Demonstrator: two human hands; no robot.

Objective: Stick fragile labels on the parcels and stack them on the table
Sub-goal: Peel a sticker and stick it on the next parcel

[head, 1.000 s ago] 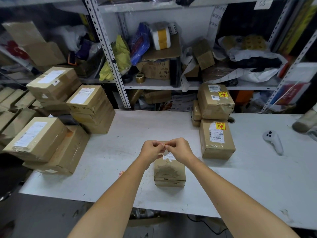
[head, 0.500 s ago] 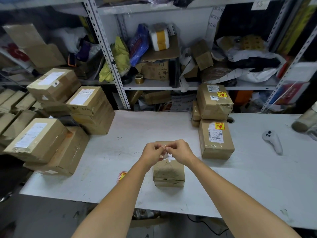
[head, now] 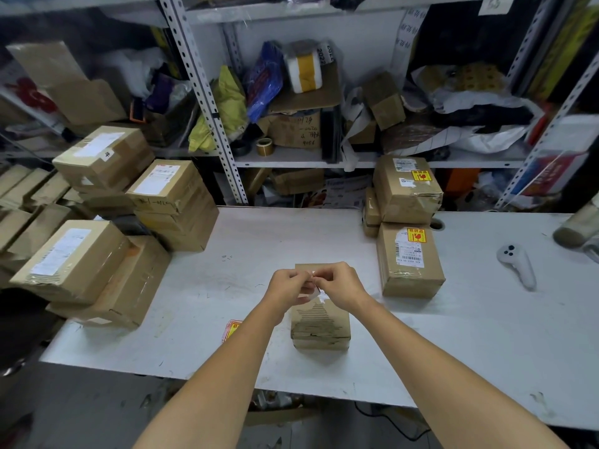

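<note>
A small brown parcel (head: 320, 325) lies on the white table (head: 470, 345) in front of me. Just above its far end my left hand (head: 290, 286) and my right hand (head: 342, 285) meet, fingertips pinched on a small label sheet (head: 313, 286) whose white backing shows between them. A stack of yellow-and-red fragile labels (head: 232, 328) lies on the table beside my left forearm. Two labelled parcels stand at the right: one flat (head: 410, 259), one on a stack behind it (head: 406, 189).
Unlabelled brown parcels are piled at the left (head: 69, 259) and back left (head: 171, 202). A white handheld controller (head: 517, 264) lies at the right. Cluttered metal shelving (head: 207, 102) rises behind the table. The table's near edge runs under my forearms.
My hands have stayed over the parcel, working the label between the fingertips. The view shifted slightly, and the label stack by my left forearm came into sight.
</note>
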